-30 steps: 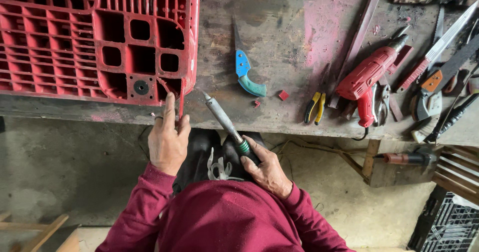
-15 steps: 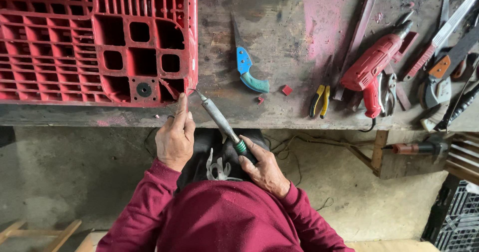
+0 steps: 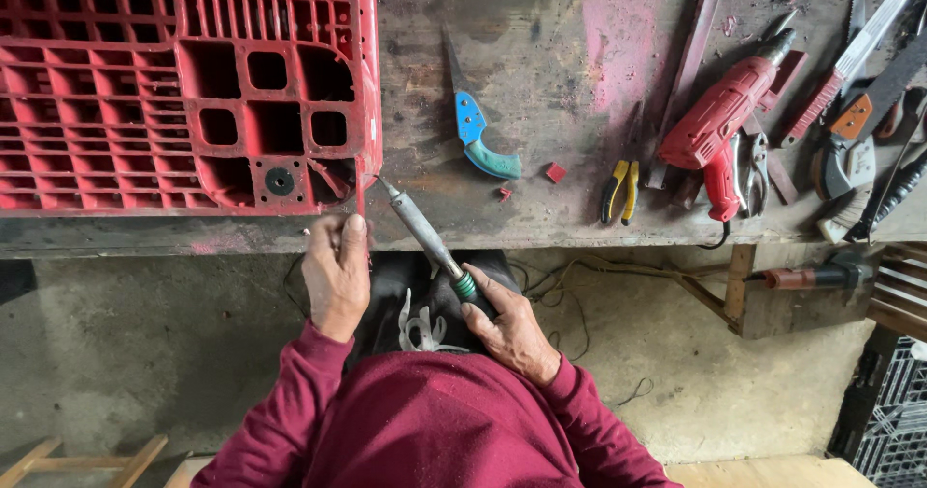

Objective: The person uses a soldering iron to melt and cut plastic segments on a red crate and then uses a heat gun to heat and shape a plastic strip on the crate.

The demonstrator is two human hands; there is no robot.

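Observation:
A red plastic crate (image 3: 174, 92) lies upside down on the worn workbench (image 3: 541, 73), its corner near the bench's front edge. My left hand (image 3: 335, 271) pinches a thin red plastic strip (image 3: 360, 195) that stands up against that corner. My right hand (image 3: 509, 327) grips the dark handle of a soldering iron (image 3: 425, 235). Its metal tip touches the crate's corner beside the strip.
On the bench lie a blue-handled knife (image 3: 475, 131), small red plastic bits (image 3: 554, 172), yellow-handled pliers (image 3: 618, 184), a red power drill (image 3: 726, 121) and several saws and blades (image 3: 855, 73) at the right. A dark crate (image 3: 893, 420) stands on the concrete floor.
The iron's tip has come left and up to the crate's corner. My left hand has lifted the red strip against that corner.

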